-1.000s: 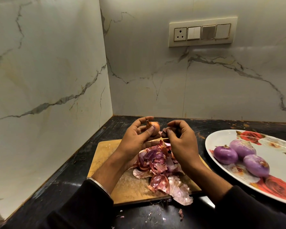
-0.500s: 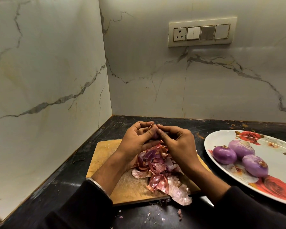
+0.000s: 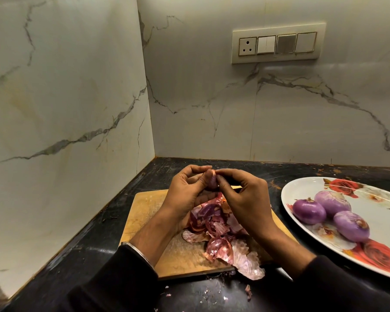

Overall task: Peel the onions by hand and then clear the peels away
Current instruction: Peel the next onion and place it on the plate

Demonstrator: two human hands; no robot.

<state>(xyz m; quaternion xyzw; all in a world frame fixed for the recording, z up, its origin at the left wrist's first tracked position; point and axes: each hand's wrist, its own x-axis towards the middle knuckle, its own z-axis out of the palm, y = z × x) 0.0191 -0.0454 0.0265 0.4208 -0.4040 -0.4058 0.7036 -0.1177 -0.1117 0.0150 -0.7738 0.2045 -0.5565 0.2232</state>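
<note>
A small onion [image 3: 212, 181] was held above the wooden cutting board [image 3: 144, 208], and the step in hand was judged to be the stripping of its last dry skin. It would be done best if the bulb were kept steady and turned little by little, the skin being caught at its loose edge near the tip and drawn down in one strip, so that the scraps fell onto the heap below and not onto the dark counter [image 3: 95, 239].

The left hand [image 3: 185, 192] was curled closely round the onion, with the thumb laid across its near side and the fingers arched over the top; most of the bulb was hidden by it. The right hand [image 3: 241, 194] was narrowed to a pinch, thumb and forefinger being pressed together at the onion's tip, apparently on a flake of skin, though the flake itself was too small to be made out. Under both hands the peels [image 3: 221, 235] were piled on the board. To the right, three peeled onions [image 3: 331, 212] were seen lying on the flowered plate [image 3: 302, 188].
</note>
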